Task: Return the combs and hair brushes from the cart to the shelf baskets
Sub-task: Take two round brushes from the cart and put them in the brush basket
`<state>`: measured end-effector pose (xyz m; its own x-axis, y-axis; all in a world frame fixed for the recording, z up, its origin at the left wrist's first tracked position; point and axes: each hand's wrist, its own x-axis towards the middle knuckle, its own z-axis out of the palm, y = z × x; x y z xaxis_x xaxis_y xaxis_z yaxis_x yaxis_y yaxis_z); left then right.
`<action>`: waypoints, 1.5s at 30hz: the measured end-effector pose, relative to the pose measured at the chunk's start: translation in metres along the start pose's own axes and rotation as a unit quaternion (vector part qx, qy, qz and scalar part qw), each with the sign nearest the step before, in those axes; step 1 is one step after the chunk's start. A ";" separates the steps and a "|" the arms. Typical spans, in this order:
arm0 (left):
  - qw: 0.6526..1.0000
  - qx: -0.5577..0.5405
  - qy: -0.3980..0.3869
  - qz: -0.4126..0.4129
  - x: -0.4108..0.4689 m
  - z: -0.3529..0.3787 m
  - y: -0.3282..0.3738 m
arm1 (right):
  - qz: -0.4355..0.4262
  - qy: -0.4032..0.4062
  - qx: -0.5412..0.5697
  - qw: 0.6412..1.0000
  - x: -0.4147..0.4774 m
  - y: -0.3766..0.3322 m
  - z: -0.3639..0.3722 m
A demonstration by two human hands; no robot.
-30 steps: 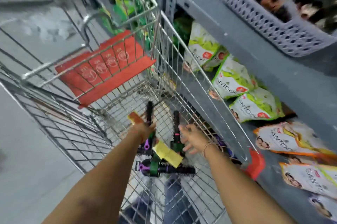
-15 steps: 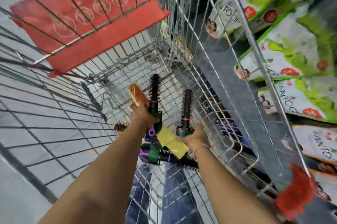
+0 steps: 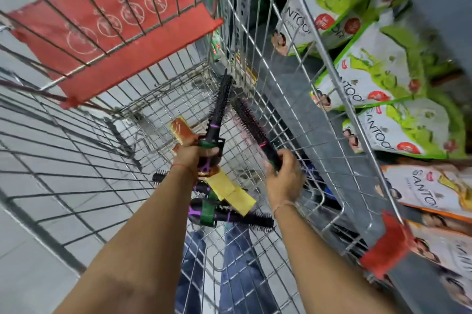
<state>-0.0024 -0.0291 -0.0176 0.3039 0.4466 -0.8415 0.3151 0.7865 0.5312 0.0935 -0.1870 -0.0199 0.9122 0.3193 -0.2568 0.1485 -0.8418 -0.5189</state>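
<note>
Red plastic child-seat flap point(image 3: 115, 27) folded at the far end, printed with white circled warning signs. Green and white pouches point(image 3: 378, 63) stacked along a grey shelf point(image 3: 288, 99) on the right, lettering partly readable as SANTOOR. Below these, orange and white pouches point(image 3: 429, 191) of the same brand. Red corner bumper point(image 3: 385, 250) at the near right. Pale tiled floor point(image 3: 30, 250) on the left. Blue jeans point(image 3: 237, 275) visible through the wire bottom.

Wire cart point(image 3: 301, 99) filling the frame, left hand point(image 3: 196, 154) and right hand point(image 3: 283, 175) at centre each gripping a round brush point(image 3: 219, 107), another brush point(image 3: 229, 218) lying below, green packets point(image 3: 378, 71) on shelf at right
</note>
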 end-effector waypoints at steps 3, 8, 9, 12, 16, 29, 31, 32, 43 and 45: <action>0.982 -0.083 -0.170 0.017 -0.021 0.002 0.012 | -0.065 0.058 0.117 0.989 -0.009 -0.027 -0.005; 0.880 -0.164 -0.442 0.061 -0.051 0.018 0.049 | -0.142 0.142 0.344 0.917 -0.024 -0.081 -0.055; 0.860 -0.167 -0.475 0.080 -0.061 0.028 0.060 | -0.148 0.163 0.367 0.904 -0.027 -0.091 -0.072; 0.834 -0.135 -0.524 0.108 -0.094 0.066 0.096 | -0.158 0.255 0.442 0.846 -0.036 -0.118 -0.129; 0.830 -0.016 -0.530 0.170 -0.154 0.135 0.130 | -0.133 0.379 0.504 0.765 -0.037 -0.131 -0.215; 0.747 0.236 -0.526 0.331 -0.356 0.356 0.106 | -0.056 0.592 0.393 0.701 -0.044 0.016 -0.466; 0.754 0.280 -0.483 0.345 -0.367 0.388 0.095 | -0.017 0.562 0.339 0.754 -0.039 0.044 -0.481; 0.743 0.332 -0.445 0.374 -0.367 0.403 0.090 | 0.002 0.545 0.303 0.782 -0.036 0.057 -0.487; 0.601 0.671 -0.188 0.392 -0.334 0.434 0.049 | 0.164 0.271 0.091 0.944 -0.018 0.096 -0.491; 0.623 0.657 -0.171 0.388 -0.332 0.433 0.048 | 0.189 0.243 0.012 0.952 -0.016 0.093 -0.485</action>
<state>0.3011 -0.3246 0.3295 0.9261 0.1815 -0.3308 0.3505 -0.7383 0.5763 0.2782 -0.4809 0.3311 0.9687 -0.2470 -0.0251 -0.2278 -0.8444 -0.4849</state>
